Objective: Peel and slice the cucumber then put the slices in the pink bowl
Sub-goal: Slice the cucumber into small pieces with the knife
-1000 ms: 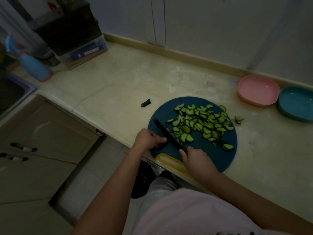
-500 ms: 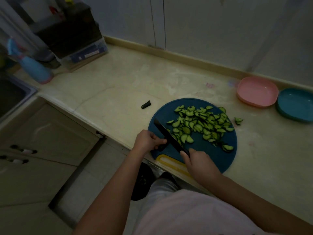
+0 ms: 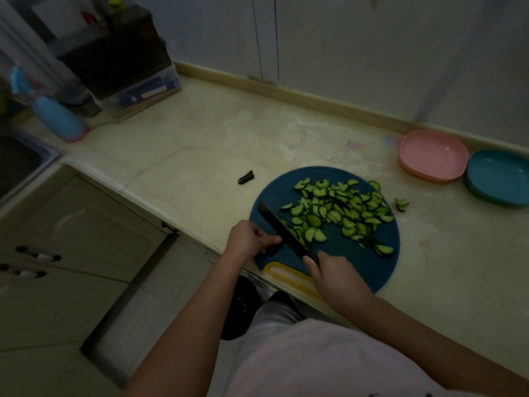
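A round blue cutting board lies at the counter's front edge, covered with a pile of green cucumber slices. My right hand grips the handle of a black knife, its blade slanting up-left across the board. My left hand pinches a short dark cucumber end against the board, just left of the blade. The pink bowl stands empty at the back right, apart from the board.
A teal bowl sits right of the pink one. A dark cucumber tip lies on the counter left of the board, and a stray slice to its right. A blue spray bottle, boxes and a sink stand far left.
The hands and knife have barely shifted; the blade stays beside the cucumber end. The view has tilted slightly.
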### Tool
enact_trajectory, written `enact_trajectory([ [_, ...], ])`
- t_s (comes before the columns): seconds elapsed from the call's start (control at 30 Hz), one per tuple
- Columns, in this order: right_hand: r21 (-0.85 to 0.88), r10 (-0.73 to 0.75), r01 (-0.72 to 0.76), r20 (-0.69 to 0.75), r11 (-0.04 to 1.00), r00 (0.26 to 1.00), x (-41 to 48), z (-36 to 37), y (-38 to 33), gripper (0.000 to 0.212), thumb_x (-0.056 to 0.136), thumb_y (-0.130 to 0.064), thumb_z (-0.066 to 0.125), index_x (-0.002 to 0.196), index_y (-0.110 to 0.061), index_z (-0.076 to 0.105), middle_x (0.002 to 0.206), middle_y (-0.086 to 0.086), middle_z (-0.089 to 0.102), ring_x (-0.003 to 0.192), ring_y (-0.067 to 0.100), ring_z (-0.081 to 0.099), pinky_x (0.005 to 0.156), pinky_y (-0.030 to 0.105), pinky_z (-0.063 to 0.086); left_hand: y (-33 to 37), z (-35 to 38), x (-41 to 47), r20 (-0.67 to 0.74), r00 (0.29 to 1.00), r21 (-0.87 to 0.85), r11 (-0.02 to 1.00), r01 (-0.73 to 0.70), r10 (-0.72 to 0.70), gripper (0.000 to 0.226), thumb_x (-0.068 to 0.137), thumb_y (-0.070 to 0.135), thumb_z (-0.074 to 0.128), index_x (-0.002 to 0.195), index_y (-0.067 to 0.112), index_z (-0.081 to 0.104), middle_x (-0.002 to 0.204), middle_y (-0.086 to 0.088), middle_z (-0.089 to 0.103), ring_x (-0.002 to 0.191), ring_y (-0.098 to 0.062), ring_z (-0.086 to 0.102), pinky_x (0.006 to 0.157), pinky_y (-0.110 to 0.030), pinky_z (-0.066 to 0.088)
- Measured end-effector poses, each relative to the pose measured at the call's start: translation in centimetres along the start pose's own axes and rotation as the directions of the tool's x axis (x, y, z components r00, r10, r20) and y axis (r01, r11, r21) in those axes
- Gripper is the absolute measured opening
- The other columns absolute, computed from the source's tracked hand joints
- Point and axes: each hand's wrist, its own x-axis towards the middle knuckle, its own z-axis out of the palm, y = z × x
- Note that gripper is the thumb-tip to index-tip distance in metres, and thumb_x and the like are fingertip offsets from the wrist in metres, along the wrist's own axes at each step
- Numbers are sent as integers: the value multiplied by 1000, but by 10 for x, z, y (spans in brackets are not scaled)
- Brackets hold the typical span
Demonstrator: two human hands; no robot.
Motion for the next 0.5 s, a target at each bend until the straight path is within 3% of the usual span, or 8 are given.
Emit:
enact_trajectory([
  [0.23, -42, -27, 28, 13, 999, 1000, 6, 2, -4, 35, 99, -42, 32, 74, -17, 37, 63, -3, 38, 67, 22, 48, 46, 30, 24, -1, 1, 0, -22, 1000, 36, 999, -17, 18, 37, 71, 40, 78, 52, 16, 57, 49, 5, 58, 39, 0, 48, 41, -14, 34],
  [0.33, -44, -20, 21, 22, 999, 1000, 8, 3, -7, 34, 100, -41, 32, 80, -14, 40, 71, 2, 45, 77, 27, 58, 53, 30, 30, -1, 2, -2, -28, 999, 55, 998, -35, 36, 36, 71, 39, 78, 52, 17, 57, 48, 6, 58, 35, 3, 48, 38, -10, 33],
  [0.5, -34, 16, -16, -9, 999, 1000, 8, 4, -4, 35, 99, -41, 32, 81, -14, 42, 76, 7, 52, 75, 26, 57, 57, 29, 32, -3, 8, -6, -61, 994, 52, 995, -90, 93, 31, 65, 35, 83, 63, 17, 59, 58, 8, 59, 52, -3, 53, 44, -14, 36],
])
